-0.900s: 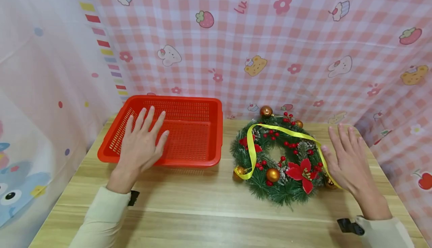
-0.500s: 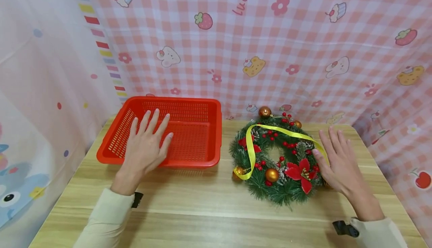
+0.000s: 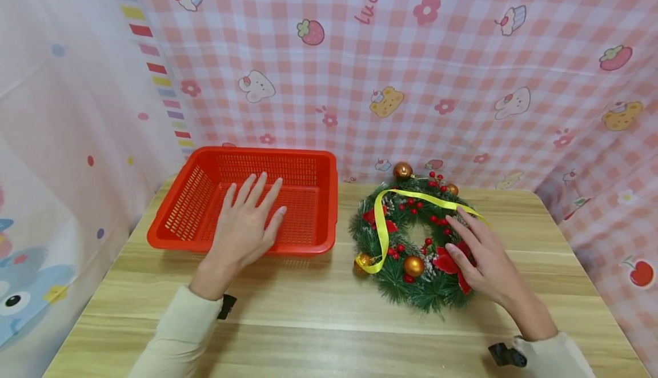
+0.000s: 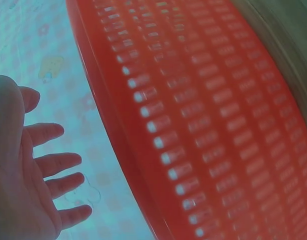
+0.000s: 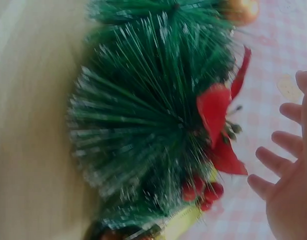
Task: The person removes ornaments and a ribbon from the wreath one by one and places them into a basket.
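A green wreath (image 3: 437, 243) lies near a red basket (image 3: 304, 211).

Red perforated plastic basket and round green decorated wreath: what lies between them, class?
Only a bare, narrow strip of pale wood-grain table lies between the red basket and the green wreath, as the head view shows.

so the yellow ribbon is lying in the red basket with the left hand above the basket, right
Not quite: the head view shows the yellow ribbon lying across the wreath, not in the red basket. The left hand is above the basket, as you say.
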Action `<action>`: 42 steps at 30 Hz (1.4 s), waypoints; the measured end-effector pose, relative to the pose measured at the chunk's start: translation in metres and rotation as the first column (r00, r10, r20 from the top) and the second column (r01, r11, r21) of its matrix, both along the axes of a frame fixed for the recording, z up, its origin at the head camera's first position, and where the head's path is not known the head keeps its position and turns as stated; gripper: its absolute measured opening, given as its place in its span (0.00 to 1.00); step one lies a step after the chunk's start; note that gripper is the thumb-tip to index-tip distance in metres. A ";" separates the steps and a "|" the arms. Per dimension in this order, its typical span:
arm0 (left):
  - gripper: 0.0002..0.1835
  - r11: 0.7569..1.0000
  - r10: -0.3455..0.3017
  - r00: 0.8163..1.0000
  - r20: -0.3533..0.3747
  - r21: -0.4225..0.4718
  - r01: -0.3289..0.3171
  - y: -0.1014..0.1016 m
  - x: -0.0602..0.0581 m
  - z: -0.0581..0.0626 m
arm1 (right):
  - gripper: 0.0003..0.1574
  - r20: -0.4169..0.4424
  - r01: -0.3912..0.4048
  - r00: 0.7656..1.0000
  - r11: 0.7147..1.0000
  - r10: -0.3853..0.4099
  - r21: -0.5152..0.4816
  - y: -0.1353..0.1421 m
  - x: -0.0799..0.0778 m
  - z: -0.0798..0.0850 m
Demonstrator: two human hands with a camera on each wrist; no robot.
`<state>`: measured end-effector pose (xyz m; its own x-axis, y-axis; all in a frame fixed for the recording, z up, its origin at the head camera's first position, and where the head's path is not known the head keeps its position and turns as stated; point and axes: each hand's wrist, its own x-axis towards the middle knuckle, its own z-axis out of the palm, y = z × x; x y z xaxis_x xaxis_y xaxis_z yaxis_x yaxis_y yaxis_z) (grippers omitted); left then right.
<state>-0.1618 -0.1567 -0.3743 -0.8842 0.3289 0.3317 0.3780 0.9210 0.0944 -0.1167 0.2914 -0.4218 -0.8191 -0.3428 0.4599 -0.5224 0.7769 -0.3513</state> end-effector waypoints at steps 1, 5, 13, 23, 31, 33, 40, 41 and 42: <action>0.32 1.000 -0.007 1.000 0.000 0.005 0.007 0.002 0.000 0.000 | 0.33 -0.014 -0.004 1.000 1.000 0.005 0.012 -0.002 0.000 -0.001; 0.32 0.999 -0.035 0.999 -0.004 0.026 0.035 0.012 0.002 -0.001 | 0.30 -0.072 -0.029 0.997 0.998 0.033 0.056 -0.008 -0.002 -0.009; 0.31 0.993 -0.110 0.993 0.049 0.057 0.107 0.038 0.007 0.000 | 0.29 -0.036 -0.002 0.999 0.991 0.007 0.133 -0.012 -0.001 -0.025; 0.28 0.958 -0.264 0.964 -0.016 0.108 0.264 0.081 0.017 -0.001 | 0.31 -0.013 0.080 0.997 0.979 -0.079 0.188 -0.014 -0.002 -0.036; 0.26 0.878 -0.440 0.897 -0.041 0.190 0.439 0.130 0.027 -0.006 | 0.29 -0.034 0.179 0.984 0.961 -0.176 0.211 -0.015 0.000 -0.041; 0.25 0.865 -0.461 0.886 -0.043 0.199 0.460 0.140 0.028 -0.009 | 0.28 -0.028 0.189 0.982 0.961 -0.188 0.203 -0.014 0.001 -0.042; 0.25 0.833 -0.510 0.860 0.005 0.255 0.492 0.167 0.032 -0.020 | 0.28 -0.014 0.182 0.983 0.965 -0.182 0.189 -0.011 0.002 -0.046; 0.25 0.829 -0.513 0.858 0.030 0.274 0.487 0.170 0.033 -0.021 | 0.28 -0.013 0.179 0.984 0.966 -0.179 0.187 -0.010 0.002 -0.046; 0.25 0.827 -0.515 0.855 0.057 0.294 0.479 0.173 0.033 -0.023 | 0.27 -0.011 0.176 0.984 0.967 -0.177 0.183 -0.010 0.002 -0.047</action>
<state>-0.1287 0.0168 -0.3970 -0.6644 0.6534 0.3627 0.7456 0.5459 0.3823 -0.1148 0.2815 -0.4686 -0.8763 -0.2706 0.3985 -0.3701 0.9078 -0.1975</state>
